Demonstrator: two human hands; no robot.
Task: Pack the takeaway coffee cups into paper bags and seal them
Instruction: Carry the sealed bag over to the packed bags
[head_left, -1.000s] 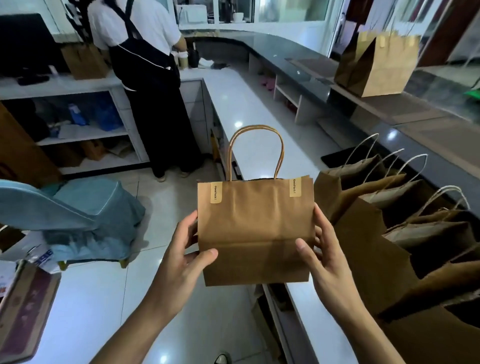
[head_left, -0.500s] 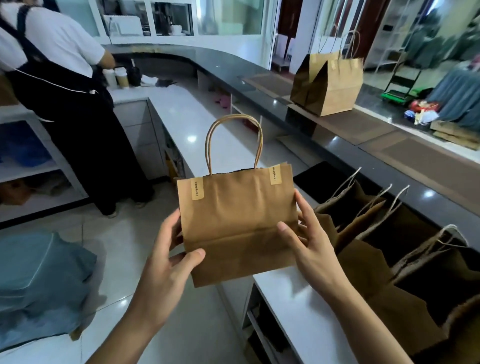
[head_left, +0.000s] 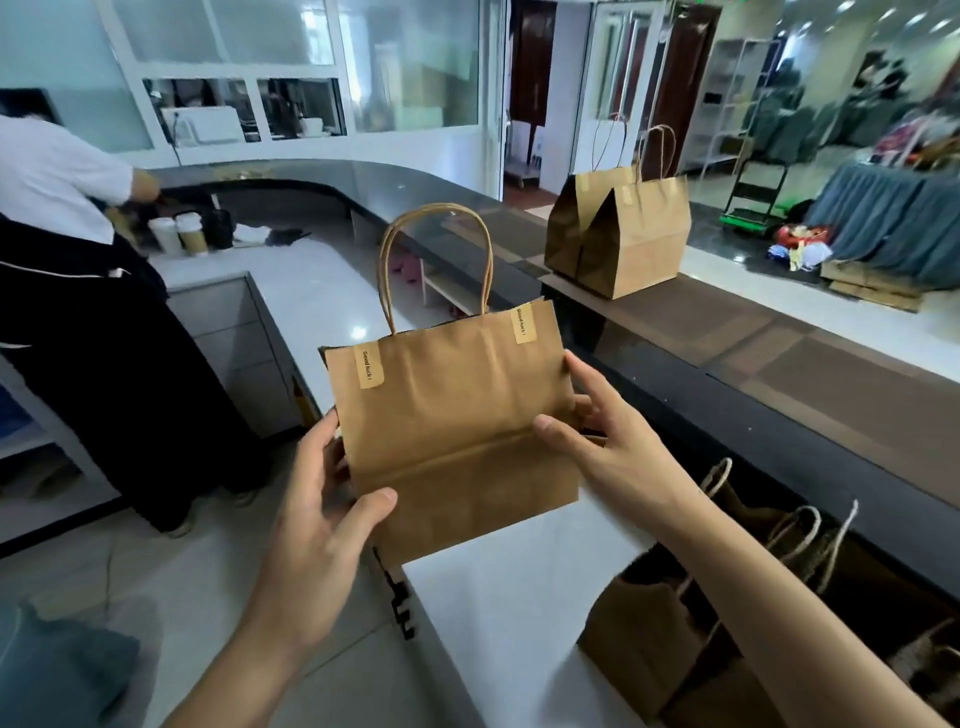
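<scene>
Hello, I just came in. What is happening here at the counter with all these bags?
A person holds a small brown paper bag with twisted paper handles upright above the white counter, left hand and right hand at its two sides. Two "Good luck!" stickers close its top. More brown paper bags stand open at the right; two sealed ones sit on the dark ledge. Another person works near paper cups.

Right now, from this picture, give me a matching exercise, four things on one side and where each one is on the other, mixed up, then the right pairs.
Things:
1. sealed paper bag
2. two big paper bags
3. coffee cups
4. open paper bags

Places:
A. far end of the white counter
B. on the dark upper counter
C. lower right, by the right forearm
D. held between left hand and right hand

Pairs: 1-D, 2-B, 3-A, 4-C
</scene>
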